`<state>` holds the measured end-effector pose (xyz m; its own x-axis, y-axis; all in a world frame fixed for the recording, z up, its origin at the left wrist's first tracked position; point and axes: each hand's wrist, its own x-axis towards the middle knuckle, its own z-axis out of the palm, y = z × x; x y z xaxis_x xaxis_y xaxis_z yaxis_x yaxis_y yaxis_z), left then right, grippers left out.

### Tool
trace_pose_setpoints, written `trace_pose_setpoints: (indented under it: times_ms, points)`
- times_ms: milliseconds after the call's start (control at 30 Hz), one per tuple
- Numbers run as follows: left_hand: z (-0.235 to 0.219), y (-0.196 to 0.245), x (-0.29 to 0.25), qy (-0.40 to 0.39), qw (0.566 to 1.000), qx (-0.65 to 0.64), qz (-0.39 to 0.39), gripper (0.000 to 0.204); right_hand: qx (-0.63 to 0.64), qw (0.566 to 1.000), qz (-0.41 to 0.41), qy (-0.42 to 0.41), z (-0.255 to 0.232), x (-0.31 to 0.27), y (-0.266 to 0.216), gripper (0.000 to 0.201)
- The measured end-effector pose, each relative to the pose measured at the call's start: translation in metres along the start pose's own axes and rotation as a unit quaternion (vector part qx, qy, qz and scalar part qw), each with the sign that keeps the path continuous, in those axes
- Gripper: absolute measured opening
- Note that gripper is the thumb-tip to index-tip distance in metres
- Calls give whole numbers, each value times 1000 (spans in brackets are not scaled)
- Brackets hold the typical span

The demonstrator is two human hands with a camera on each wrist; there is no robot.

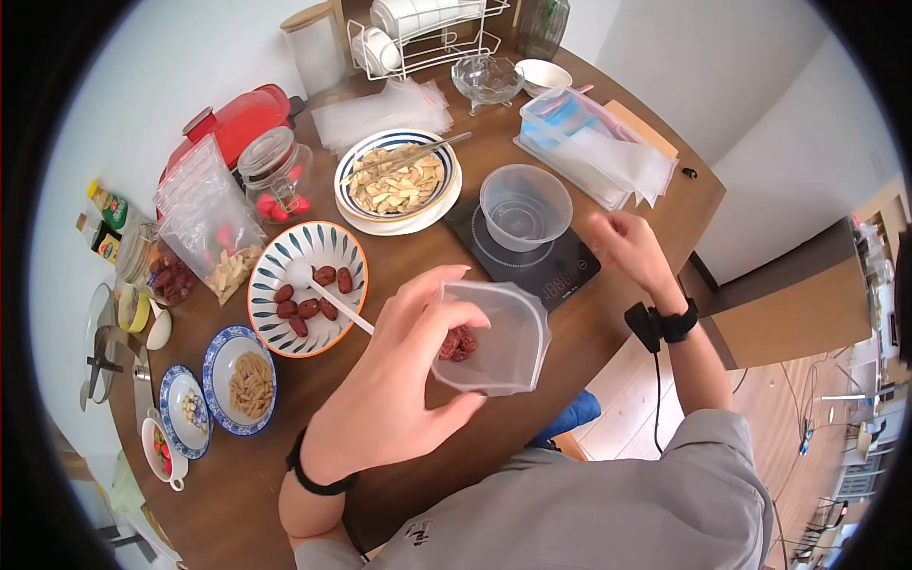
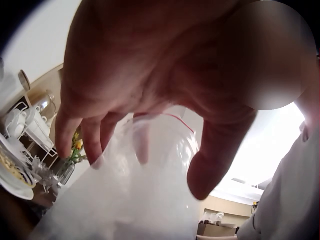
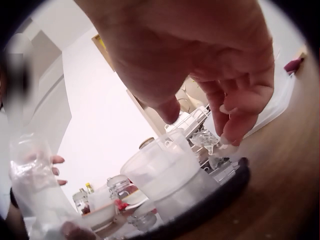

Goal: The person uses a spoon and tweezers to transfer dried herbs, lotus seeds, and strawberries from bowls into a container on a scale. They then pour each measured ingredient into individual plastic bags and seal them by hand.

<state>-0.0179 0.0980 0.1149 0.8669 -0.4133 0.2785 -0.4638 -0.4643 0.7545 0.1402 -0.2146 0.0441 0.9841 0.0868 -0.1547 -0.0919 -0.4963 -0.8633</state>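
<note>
At the clock's middle, your left hand (image 1: 394,389) holds a bag (image 1: 508,347) of red bits (image 1: 458,344), fingers wide. At twelve, a tub (image 1: 525,211) sits on a scale (image 1: 567,271); at two o'clock, your right hand (image 1: 631,249) curls loosely.

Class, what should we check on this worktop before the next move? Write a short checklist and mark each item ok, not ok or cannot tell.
1. Left hand has hold of the plastic bag: ok.
2. Dark-red pieces are inside that bag: ok.
3. Right hand is free: ok, nothing shows in it; it is beside the scale.
4. Clear round tub stands on the scale: ok, and it looks empty.
5. Scale's reading is legible: cannot tell, the digits are too blurred.
6. Striped bowl is free of utensils: not ok, a white-handled utensil rests in it.
</note>
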Motion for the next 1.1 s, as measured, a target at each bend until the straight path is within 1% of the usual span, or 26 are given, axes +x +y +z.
trace_pose_setpoints:
  times_ms: [33, 67, 100, 133, 167, 233, 400, 467, 500, 533, 567, 600, 633, 667, 700, 733, 800, 833, 867, 900, 933, 967, 1000, 1033, 1067, 1100]
  points:
    - [-3, 3, -2, -17, 999, -25, -11, 55, -106, 992, -60, 30, 0, -5, 11, 45]
    - [-6, 1, -3, -17, 999, -27, -10, 55, -211, 968, -120, 59, 0, -11, 18, 45]
    - [-9, -1, -5, -35, 999, 6, 0, 54, -217, 972, -81, 45, 2, -16, 20, 45]
    - [-11, -1, -5, -53, 998, 40, 10, 54, -217, 972, -79, 46, 4, -19, 22, 45]
    - [-11, 2, -6, -37, 999, 10, -12, 48, -242, 967, -70, 43, 5, -21, 23, 45]
    - [-10, 3, -6, -20, 999, 25, -21, 45, -288, 955, -54, 44, 10, -24, 22, 46]
    - [-7, 4, -4, 33, 998, 31, -33, 36, -282, 955, -83, 42, 9, -21, 27, 40]
    - [-7, 0, -5, 59, 997, 40, -17, 36, -270, 958, -97, 30, 3, -19, 29, 37]
    - [-7, -2, -5, 65, 997, 44, -23, 36, -263, 946, -153, 108, 0, -19, 31, 34]
    - [-6, -4, -4, 84, 996, 43, 0, 34, -253, 926, -209, 185, 0, -21, 30, 32]
    - [-5, -6, -3, 103, 994, 42, 21, 33, -182, 960, -144, 156, -3, -33, 15, 29]
    - [-4, -6, -2, 109, 993, 45, 15, 33, -182, 961, -149, 148, -1, -46, 2, 29]
    - [-3, -6, -1, 133, 990, 39, 30, 33, -58, 979, -189, 45, 4, -61, -10, 32]
    - [-2, -6, 0, 156, 986, 33, 46, 34, 68, 971, -222, -58, 11, -74, -20, 37]
    - [0, -9, 1, 183, 981, 22, 63, 36, 77, 956, -263, -108, 24, -84, -31, 43]
    - [-1, -8, 0, 184, 981, 23, 59, 36, 85, 935, -304, -158, 38, -93, -40, 51]
    - [-5, -6, -2, 231, 968, 25, 97, 42, 21, 925, -339, -169, 59, -102, -49, 53]
    - [-5, -5, -1, 235, 967, 29, 93, 42, 64, 927, -336, -155, 72, -105, -48, 36]
    - [-2, -5, 2, 287, 950, -68, 99, 53, 66, 924, -340, -160, 74, -103, -52, 36]
    - [1, -6, 5, 336, 921, -165, 106, 65, 68, 921, -346, -163, 74, -100, -60, 25]
    - [1, -8, 6, 381, 880, -260, 113, 79, 69, 918, -353, -166, 73, -98, -69, 15]
    - [-6, -14, 3, 331, 889, -308, 78, 103, 84, 915, -375, -122, 75, -96, -80, 7]
    - [-9, -17, 3, 336, 888, -303, 82, 103, 84, 912, -381, -125, 75, -95, -89, 7]
    - [-11, -21, 3, 255, 894, -368, 15, 97, 111, 917, -371, -97, 75, -93, -96, 7]
    - [-14, -22, 3, 170, 887, -427, -52, 91, 137, 920, -359, -69, 76, -92, -103, 7]
    - [-11, -19, 2, 135, 882, -445, -74, 63, 180, 917, -349, -68, 80, -90, -109, 9]
